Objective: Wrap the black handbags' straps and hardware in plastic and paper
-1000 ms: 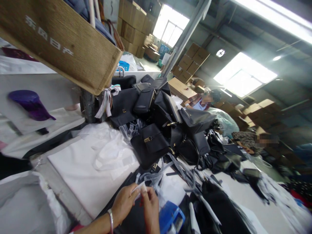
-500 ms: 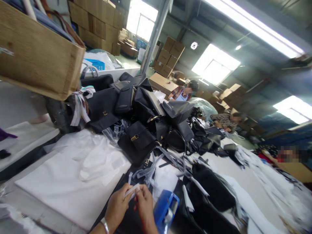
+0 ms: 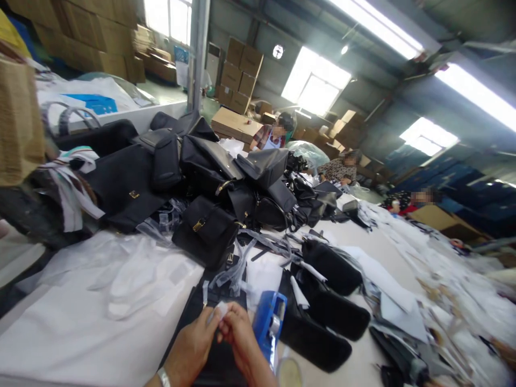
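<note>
At the bottom of the view, my left hand (image 3: 192, 346) and my right hand (image 3: 242, 341) meet, both pinched on a small white strip (image 3: 221, 309) held between the fingertips. They hover over a flat black bag piece (image 3: 215, 301) on the table. A blue tape dispenser (image 3: 269, 320) stands just right of my right hand. A silver bracelet sits on my left wrist.
A heap of black handbags (image 3: 205, 177) fills the table's middle. White sheets (image 3: 100, 301) lie at left, black pouches (image 3: 330, 301) at right with clear plastic strips scattered around. A wooden crate (image 3: 18, 118) stands at far left. Three other people sit beyond, among cardboard boxes (image 3: 237, 80).
The view has swung to the right, so the crate slid towards the left edge and more of the right table shows. My hands stay pinched together on the white strip.
</note>
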Tool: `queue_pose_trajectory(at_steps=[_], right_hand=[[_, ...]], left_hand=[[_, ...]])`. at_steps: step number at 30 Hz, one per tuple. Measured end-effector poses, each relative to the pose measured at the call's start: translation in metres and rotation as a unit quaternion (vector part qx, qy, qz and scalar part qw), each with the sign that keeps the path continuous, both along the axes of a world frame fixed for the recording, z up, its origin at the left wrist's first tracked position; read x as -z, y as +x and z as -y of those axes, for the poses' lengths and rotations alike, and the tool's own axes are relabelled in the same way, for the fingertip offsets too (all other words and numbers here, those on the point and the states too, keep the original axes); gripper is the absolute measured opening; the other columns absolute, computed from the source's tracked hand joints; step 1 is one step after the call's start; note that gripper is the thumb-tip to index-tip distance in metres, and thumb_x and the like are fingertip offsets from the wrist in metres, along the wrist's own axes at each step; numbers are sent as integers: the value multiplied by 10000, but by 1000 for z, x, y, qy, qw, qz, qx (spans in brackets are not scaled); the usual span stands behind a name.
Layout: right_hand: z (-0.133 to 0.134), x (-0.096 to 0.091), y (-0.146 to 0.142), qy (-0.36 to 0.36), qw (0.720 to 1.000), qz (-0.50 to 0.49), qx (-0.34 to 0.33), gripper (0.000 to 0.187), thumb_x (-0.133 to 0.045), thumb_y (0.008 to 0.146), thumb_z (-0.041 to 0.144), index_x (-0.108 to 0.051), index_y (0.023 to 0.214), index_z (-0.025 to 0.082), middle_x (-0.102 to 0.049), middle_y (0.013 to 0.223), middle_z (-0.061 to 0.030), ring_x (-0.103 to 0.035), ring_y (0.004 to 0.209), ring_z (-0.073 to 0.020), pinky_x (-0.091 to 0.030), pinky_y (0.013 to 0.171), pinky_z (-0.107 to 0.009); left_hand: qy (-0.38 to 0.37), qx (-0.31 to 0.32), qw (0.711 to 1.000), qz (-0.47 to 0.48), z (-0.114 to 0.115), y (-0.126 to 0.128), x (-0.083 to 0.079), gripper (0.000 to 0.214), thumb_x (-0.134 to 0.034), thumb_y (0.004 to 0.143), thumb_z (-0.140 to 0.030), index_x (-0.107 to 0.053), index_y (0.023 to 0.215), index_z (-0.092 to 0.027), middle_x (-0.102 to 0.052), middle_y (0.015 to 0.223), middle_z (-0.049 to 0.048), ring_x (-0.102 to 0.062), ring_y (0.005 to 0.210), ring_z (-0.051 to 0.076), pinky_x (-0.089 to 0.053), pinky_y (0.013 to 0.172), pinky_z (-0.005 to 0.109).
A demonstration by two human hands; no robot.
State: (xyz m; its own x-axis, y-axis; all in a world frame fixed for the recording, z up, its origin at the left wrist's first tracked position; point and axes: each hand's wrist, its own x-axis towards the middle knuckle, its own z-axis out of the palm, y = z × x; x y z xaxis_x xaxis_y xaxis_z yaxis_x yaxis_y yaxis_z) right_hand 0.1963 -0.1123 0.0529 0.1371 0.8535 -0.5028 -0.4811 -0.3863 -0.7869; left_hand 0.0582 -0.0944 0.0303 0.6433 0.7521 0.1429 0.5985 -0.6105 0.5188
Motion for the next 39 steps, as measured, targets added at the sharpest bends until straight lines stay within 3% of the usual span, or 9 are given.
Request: queue_pose_trajectory(at_steps=[4,8,14,18,22,24,28,34,39], right_hand=[[8,7,2,27,1000,16,1,277,-601,780,434,-546,808,164,-563,612,27,-428,445,-72,-433,420,-196],[14,21,7,39,991,130,-2,366,-609,781,539,-511,795,186,-507,566,65,-413,395,-64,-374,375,-172],[21,12,9,66,954,278,-88,234,-492,905,422,-551,962,203,-567,668,35,-516,452,-90,-407,416,-184],[52,5,42,39,942,327,-59,231,-459,910,315,-557,1102,231,-611,726,17,-558,529,-123,-450,494,-219],[112,22,102,-129,832,525,124,219,-452,885,370,-605,917,216,-656,851,-62,-620,811,-215,-457,713,-294],[134,36,118,-173,820,529,135,244,-495,845,413,-603,782,204,-654,798,-69,-613,809,-234,-442,710,-300],[147,56,113,-174,850,482,120,316,-526,807,449,-563,621,197,-600,620,-20,-584,641,-195,-423,603,-263],[161,50,87,-132,882,422,163,331,-544,815,487,-589,681,188,-584,641,1,-549,643,-163,-406,602,-243],[178,54,73,-170,933,174,264,407,-702,648,562,-567,653,178,-440,467,68,-349,401,-71,-256,405,-188]], left_hand=[[-27,22,999,-6,1,-1,2,584,-281,816,28,-446,1325,-206,-607,1100,119,-674,782,205,-571,670,307],[-140,38,983,111,4,-5,1,435,-418,910,-198,-439,1335,-284,-535,1331,97,-597,1117,268,-523,908,381],[-516,-93,825,212,-10,3,1,507,-539,814,-603,-540,1082,-172,-715,857,73,-682,766,250,-553,700,337],[-505,-90,841,173,-20,3,-6,507,-623,723,-645,-584,908,-174,-675,737,37,-637,688,219,-509,629,299],[-495,-119,846,160,-24,4,-16,523,-616,705,-667,-596,883,-176,-674,733,32,-613,638,197,-495,626,298],[-502,-129,840,161,-23,6,-19,549,-641,662,-687,-607,853,-173,-673,708,33,-609,612,195,-493,597,292],[-517,-143,828,164,-22,11,-25,577,-692,582,-703,-625,791,-169,-672,665,32,-601,563,189,-481,538,279],[-529,-148,820,163,-24,6,-28,527,-666,660,-658,-607,848,-169,-682,749,32,-600,649,179,-482,619,273],[-543,-140,813,159,-24,5,-25,485,-639,718,-624,-590,882,-170,-678,795,32,-587,672,174,-469,626,269]])
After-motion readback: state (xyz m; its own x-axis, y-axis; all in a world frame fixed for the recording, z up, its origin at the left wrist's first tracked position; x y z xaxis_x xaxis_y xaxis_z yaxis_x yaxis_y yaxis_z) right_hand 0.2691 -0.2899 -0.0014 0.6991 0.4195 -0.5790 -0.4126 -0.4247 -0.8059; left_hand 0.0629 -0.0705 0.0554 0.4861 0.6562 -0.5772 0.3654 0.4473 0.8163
